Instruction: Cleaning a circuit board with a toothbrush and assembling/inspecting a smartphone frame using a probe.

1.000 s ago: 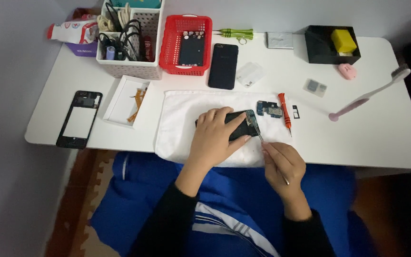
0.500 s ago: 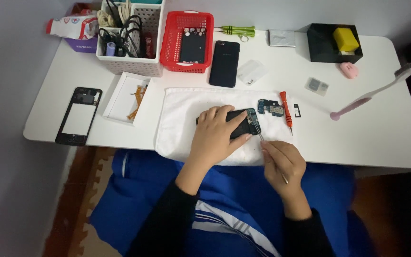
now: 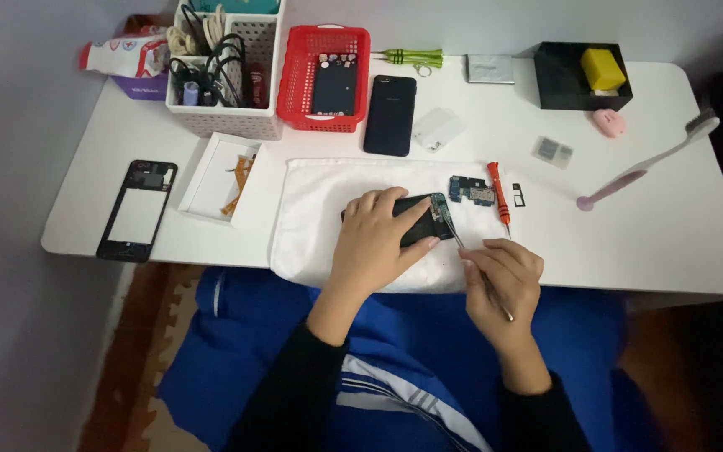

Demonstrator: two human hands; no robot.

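At the bottom of the frame, two black sleeves rise over blue clothing toward a white surface (image 3: 671, 243). The left hand (image 3: 376, 243) lies spread and flat on an opened phone (image 3: 416, 219), pressing it down onto a white cloth (image 3: 311, 218) at the centre of the frame; the fingers are loose, not curled around it. The right hand (image 3: 499, 280), lower right of centre, pinches a thin metal tool (image 3: 470, 255) between its fingertips; the tool slants up and left, and its tip meets the phone's right end, where green circuitry shows.

Just right of the phone, on the cloth's edge, lies a small circuit board (image 3: 472, 190), with a red screwdriver (image 3: 499, 194) beside it and a tiny black part (image 3: 519, 195) just past that. Further right, a pink-handled brush (image 3: 646, 163) lies slanted toward the right edge.

At the left of the frame, a black phone frame (image 3: 137, 209) rests near the surface's edge, and a shallow white tray (image 3: 215, 176) with orange strips sits between it and the cloth.

Above the cloth, a black phone (image 3: 390, 115) lies face up, with a clear plastic piece (image 3: 437, 130) to its right. A red basket (image 3: 328, 77) holding a dark phone part stands left of it, and a white basket (image 3: 226, 71) of cables further left. Along the top edge are a green tool (image 3: 412, 57), a grey flat pack (image 3: 489, 69) and a black box (image 3: 581, 77) with a yellow block inside; a small pink thing (image 3: 608, 122) lies just below the box.
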